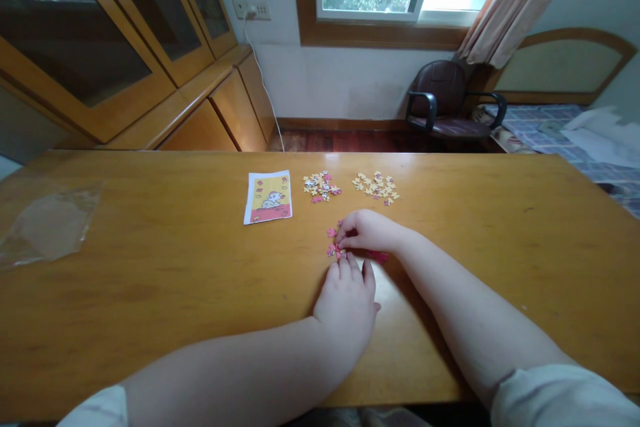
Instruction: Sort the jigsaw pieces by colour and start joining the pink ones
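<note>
A few small pink puzzle pieces (334, 248) lie on the wooden table (150, 267) between my two hands. My right hand (367, 230) rests over them, fingers curled and pinched on a pink piece at its left tip. My left hand (347, 303) lies palm down just below, its fingertips touching the pink pieces. A small picture card (269, 197) showing a white animal on yellow and red lies further back, to the left. Two loose heaps of puzzle pieces, one mixed (321, 185) and one mostly yellow (376, 187), sit beyond my hands.
A clear plastic bag (47, 223) lies at the table's left. Beyond the table stand a wooden glass-door cabinet (115, 47), a dark armchair (445, 103) under the window, and a bed (570, 127) at right.
</note>
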### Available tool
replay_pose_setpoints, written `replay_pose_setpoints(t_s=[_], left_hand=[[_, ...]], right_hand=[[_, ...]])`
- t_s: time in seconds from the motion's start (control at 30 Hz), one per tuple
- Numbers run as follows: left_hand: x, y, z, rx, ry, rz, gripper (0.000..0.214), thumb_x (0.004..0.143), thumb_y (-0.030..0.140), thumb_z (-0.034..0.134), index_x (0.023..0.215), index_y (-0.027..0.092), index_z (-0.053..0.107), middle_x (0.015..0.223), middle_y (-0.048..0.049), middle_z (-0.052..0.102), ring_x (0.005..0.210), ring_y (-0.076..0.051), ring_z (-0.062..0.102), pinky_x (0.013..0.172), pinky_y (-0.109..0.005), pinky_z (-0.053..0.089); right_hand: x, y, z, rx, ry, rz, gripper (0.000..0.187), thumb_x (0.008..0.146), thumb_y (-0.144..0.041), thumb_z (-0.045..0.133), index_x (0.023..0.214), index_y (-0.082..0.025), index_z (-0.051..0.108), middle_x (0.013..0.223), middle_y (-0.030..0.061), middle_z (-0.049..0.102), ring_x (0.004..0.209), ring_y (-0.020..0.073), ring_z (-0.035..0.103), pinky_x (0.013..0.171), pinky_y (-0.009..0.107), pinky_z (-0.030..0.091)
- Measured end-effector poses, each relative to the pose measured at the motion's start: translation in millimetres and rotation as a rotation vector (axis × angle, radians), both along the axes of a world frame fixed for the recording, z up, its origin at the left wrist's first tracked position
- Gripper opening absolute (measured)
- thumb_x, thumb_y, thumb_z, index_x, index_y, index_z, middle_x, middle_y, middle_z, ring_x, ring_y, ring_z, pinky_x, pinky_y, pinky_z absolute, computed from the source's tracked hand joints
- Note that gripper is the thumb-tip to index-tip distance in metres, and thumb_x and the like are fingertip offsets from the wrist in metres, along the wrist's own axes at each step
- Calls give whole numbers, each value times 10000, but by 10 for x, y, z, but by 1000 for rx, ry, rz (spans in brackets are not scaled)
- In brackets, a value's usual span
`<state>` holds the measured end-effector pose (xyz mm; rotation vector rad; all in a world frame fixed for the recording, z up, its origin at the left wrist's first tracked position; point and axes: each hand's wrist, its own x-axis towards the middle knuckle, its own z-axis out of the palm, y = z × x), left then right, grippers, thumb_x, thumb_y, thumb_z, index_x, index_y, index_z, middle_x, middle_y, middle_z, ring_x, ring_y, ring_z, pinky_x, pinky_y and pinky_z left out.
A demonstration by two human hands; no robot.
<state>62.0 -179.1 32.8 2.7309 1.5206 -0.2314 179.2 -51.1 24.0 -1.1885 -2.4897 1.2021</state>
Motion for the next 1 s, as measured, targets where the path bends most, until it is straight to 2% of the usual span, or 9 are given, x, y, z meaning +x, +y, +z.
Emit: replay_pose_setpoints(t_s=[0.33, 0.73, 1.0], left_hand=[[9, 2, -11, 0, 15, 3, 646, 861, 500, 511, 1361, 95, 457, 1345, -273, 478, 1199, -368, 483, 924, -442, 385], [8, 6, -30, 16, 23, -8, 655, 863, 501, 503, 1361, 79, 449, 1326, -287, 486, 1189, -376, 486, 922, -446, 378], [9, 2, -32, 44, 8, 3, 678, 834, 486, 562, 1352, 64, 450, 1285, -269, 520, 1172, -371, 476, 918, -444, 368]], right_hand=[[9, 31, -48, 149, 30, 98, 134, 783, -248, 647, 859, -189, 741, 868, 32, 698, 784, 135, 615, 724, 224, 433], [-5, 10, -23, 194, 20, 92, 114, 774, -231, 657, 848, -186, 732, 856, 29, 692, 770, 135, 607, 719, 236, 432], [-24, -47, 37, 253, 83, 159, 111, 787, -259, 654, 791, -198, 745, 813, 30, 672, 765, 132, 600, 742, 242, 437]])
